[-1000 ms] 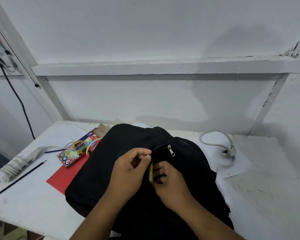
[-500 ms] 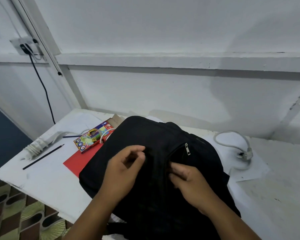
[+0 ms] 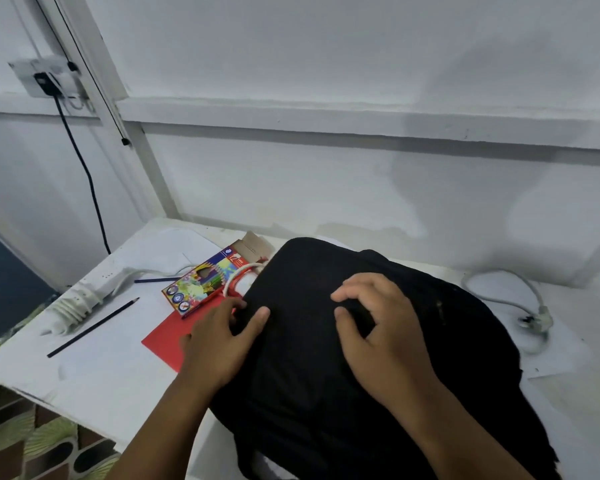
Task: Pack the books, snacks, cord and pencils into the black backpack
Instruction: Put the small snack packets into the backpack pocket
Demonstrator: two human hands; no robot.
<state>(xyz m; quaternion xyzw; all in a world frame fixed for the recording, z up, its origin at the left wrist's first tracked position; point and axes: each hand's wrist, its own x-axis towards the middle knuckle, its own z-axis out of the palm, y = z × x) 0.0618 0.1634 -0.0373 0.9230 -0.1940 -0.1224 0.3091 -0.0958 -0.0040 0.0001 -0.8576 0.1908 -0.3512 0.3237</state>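
Observation:
The black backpack (image 3: 361, 368) lies flat across the middle of the white table (image 3: 94, 368). My left hand (image 3: 222, 341) is at its left edge, thumb on top of the fabric and fingertips tucked at the rim, over a red book (image 3: 163, 339). My right hand (image 3: 381, 330) rests on top of the backpack with bent fingers and holds nothing. A coloured pencil box (image 3: 201, 287) with its flap open lies behind the red book, a white cord (image 3: 238, 276) looped over it. Two loose pencils, one dark (image 3: 94, 327) and one blue (image 3: 153, 280), lie to the left.
A white power strip (image 3: 84, 296) with a wound cable sits at the table's left edge. A grey cable with a plug (image 3: 523, 303) curls on paper to the right of the backpack. A black lead hangs from a wall socket (image 3: 45, 77). The floor shows below left.
Both hands left the zip pocket and slid left across the backpack. The yellow item seen at the pocket is no longer visible. My view swung to the left.

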